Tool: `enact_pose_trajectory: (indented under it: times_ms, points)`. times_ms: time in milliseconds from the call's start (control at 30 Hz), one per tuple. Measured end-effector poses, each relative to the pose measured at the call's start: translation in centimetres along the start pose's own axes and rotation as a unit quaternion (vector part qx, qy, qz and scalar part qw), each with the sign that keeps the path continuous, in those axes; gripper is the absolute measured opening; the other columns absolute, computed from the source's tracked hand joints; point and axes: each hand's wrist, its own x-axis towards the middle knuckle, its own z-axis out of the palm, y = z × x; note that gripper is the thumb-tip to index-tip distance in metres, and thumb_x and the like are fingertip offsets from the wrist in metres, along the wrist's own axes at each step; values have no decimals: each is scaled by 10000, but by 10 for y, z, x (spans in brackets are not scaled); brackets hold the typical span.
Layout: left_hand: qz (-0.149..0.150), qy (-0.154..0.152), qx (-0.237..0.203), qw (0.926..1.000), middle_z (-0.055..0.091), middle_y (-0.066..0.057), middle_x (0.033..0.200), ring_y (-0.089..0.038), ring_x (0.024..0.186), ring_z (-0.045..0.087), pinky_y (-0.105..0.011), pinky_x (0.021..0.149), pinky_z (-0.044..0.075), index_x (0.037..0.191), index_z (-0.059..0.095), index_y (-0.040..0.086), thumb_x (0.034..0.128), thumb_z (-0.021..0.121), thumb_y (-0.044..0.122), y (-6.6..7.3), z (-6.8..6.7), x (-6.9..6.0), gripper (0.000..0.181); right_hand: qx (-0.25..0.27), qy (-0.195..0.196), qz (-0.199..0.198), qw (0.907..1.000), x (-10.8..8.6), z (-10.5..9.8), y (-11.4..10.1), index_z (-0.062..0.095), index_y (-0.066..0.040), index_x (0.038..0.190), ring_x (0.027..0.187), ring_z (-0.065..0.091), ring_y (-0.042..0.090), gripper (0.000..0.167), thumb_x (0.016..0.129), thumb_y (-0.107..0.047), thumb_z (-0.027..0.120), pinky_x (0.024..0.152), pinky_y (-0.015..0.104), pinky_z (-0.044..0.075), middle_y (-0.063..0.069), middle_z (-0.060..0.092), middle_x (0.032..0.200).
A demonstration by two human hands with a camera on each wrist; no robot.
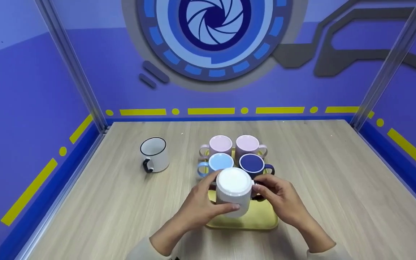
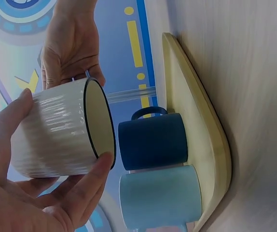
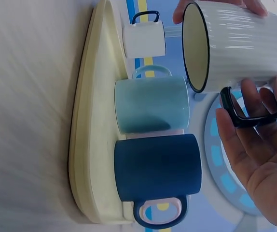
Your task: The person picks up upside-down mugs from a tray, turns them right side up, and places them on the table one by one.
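A white ribbed mug with a black rim and black handle (image 1: 234, 184) is held upside down above the near part of a yellow tray (image 1: 258, 218). My left hand (image 1: 200, 206) grips its body from the left, thumb on the near side. At the handle, my right hand (image 1: 284, 198) holds the mug with thumb and curled fingers; the black handle (image 3: 249, 120) shows in the right wrist view. Just beyond, on the tray, stand a light blue mug (image 1: 221, 161) and a dark blue mug (image 1: 252, 163). Two pink mugs (image 1: 220, 144) are behind them.
Another white mug with black rim and handle (image 1: 156, 155) stands upright on the wooden table (image 1: 121, 202), left of the tray. Printed blue-purple panels (image 1: 96, 65) enclose the table at the back and sides.
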Motion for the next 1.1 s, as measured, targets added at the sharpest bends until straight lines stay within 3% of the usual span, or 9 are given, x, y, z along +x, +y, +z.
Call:
enact_pose_trajectory:
  times_ms: [133, 300, 400, 500, 633, 767, 1100]
  points:
    - [-19, -105, 14, 9999, 567, 45, 1425, -208, 1228, 571, -358, 884, 593, 1557, 398, 289, 774, 897, 493, 0, -1, -1, 951, -77, 119, 114, 9998, -1, 1, -2, 712, -119, 1122, 862, 723, 161, 147, 1023, -213, 658, 766, 311, 636, 64, 728, 965]
    - [145, -252, 568, 9980, 455, 2, 1573, -231, 1377, 508, -519, 1111, 475, 1643, 212, 314, 718, 913, 551, -1, -4, -3, 1184, -11, 140, 95, 9999, 0, 1, -3, 716, -119, 1119, 860, 726, 163, 145, 1020, -210, 664, 767, 315, 637, 77, 727, 959]
    - [349, -435, 868, 9947, 359, -12, 1650, -234, 1457, 448, -494, 1127, 479, 1655, 54, 383, 691, 948, 504, -3, -6, -5, 1321, -43, 146, 59, 9999, 0, 0, -4, 715, -120, 1118, 860, 719, 155, 142, 1021, -208, 661, 763, 309, 633, 74, 723, 961]
    - [781, -521, 1122, 9892, 313, -33, 1675, -237, 1475, 434, -414, 1070, 537, 1649, -32, 399, 711, 971, 324, -6, -6, -5, 1376, -42, 174, 33, 9998, -1, -2, -7, 717, -118, 1117, 855, 716, 150, 138, 1023, -200, 657, 751, 310, 631, 74, 724, 955]
    - [1473, -457, 1525, 9762, 345, -70, 1646, -245, 1423, 494, -360, 1019, 572, 1659, -27, 335, 747, 933, 105, -10, -5, -4, 1344, 39, 158, 1, 9999, -1, -5, -10, 717, -106, 1120, 848, 719, 157, 142, 1027, -188, 649, 738, 324, 634, 84, 722, 950]
    - [2042, -223, 2001, 9580, 436, -92, 1560, -245, 1369, 549, -323, 998, 581, 1659, 25, 295, 776, 906, 71, -13, -2, -3, 1268, 90, 103, -25, 9999, -1, -7, -14, 713, -92, 1125, 850, 722, 165, 150, 1035, -184, 636, 740, 332, 636, 86, 719, 953]
    - [2884, 400, 2760, 9160, 508, -115, 1455, -272, 1336, 577, -416, 1069, 548, 1613, 160, 256, 717, 942, 49, -16, -1, 2, 1206, 175, -12, 23, 9998, -1, -9, -19, 706, -84, 1142, 852, 721, 164, 167, 1044, -188, 620, 739, 337, 636, 80, 718, 948]
